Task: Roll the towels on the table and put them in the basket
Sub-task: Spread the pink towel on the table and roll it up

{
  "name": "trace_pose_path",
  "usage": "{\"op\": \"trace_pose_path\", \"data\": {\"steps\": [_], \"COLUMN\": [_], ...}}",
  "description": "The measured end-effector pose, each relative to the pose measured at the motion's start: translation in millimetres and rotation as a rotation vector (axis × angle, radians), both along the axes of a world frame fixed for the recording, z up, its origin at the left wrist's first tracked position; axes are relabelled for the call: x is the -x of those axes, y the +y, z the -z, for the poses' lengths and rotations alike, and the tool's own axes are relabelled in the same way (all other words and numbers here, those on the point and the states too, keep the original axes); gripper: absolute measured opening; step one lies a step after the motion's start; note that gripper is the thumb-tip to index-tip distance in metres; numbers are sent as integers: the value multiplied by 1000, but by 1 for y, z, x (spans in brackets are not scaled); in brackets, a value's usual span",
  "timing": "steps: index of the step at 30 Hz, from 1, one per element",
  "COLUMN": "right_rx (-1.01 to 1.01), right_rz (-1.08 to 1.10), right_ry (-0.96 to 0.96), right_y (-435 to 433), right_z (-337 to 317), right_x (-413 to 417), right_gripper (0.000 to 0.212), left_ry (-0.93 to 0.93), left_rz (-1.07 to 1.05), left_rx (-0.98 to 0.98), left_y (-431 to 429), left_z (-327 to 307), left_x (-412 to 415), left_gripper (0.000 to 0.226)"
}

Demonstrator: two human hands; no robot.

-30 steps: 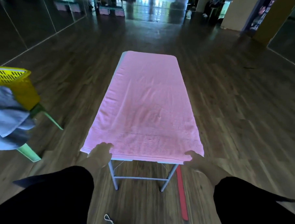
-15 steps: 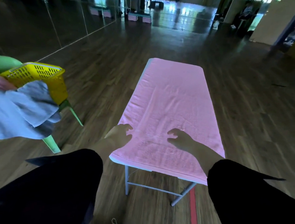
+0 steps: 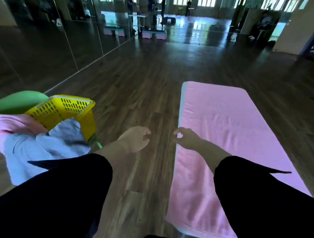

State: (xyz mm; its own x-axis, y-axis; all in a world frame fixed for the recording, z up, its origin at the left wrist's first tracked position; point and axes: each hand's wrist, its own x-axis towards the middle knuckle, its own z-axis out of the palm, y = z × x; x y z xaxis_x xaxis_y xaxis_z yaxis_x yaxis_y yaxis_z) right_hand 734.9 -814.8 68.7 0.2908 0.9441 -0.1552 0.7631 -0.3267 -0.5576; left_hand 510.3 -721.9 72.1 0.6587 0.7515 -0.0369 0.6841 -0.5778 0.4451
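Observation:
A pink towel lies spread flat over the narrow table on the right. My right hand hovers at the towel's left edge, fingers curled loosely, holding nothing. My left hand hangs over the bare floor between table and basket, fingers apart and empty. The yellow slotted basket sits tilted on a green chair at the left. A pale blue towel and another pink towel lie heaped in front of the basket.
Dark wooden floor runs between the chair and the table. A mirrored wall lines the left side. People stand far off at the back of the hall. My black sleeves fill the lower frame.
Both hands have lifted off the pink towel and swung left. The view has turned left too, so the basket and heaped towels are now nearer the centre.

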Motion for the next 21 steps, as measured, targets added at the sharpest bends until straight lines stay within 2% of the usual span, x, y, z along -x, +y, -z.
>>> {"op": "trace_pose_path", "data": {"steps": [4,10,18,21], "right_rx": [-18,-43,-123,-96], "right_rz": [73,184,345,400], "right_ry": [19,40,9,19], "right_y": [73,157,275,326], "right_z": [-15,-13,-9,-1], "right_x": [9,-8,-105,-162], "right_gripper": [34,31,25,31], "left_ry": [3,-23,-45,-54], "left_rz": [44,101,243,313], "left_rx": [-80,-89,-104,-128], "left_y": [78,177,307,366], "left_z": [-14,-17,-22,-25], "left_x": [16,-3,-116,-183], "left_gripper": [36,35,33,32]}}
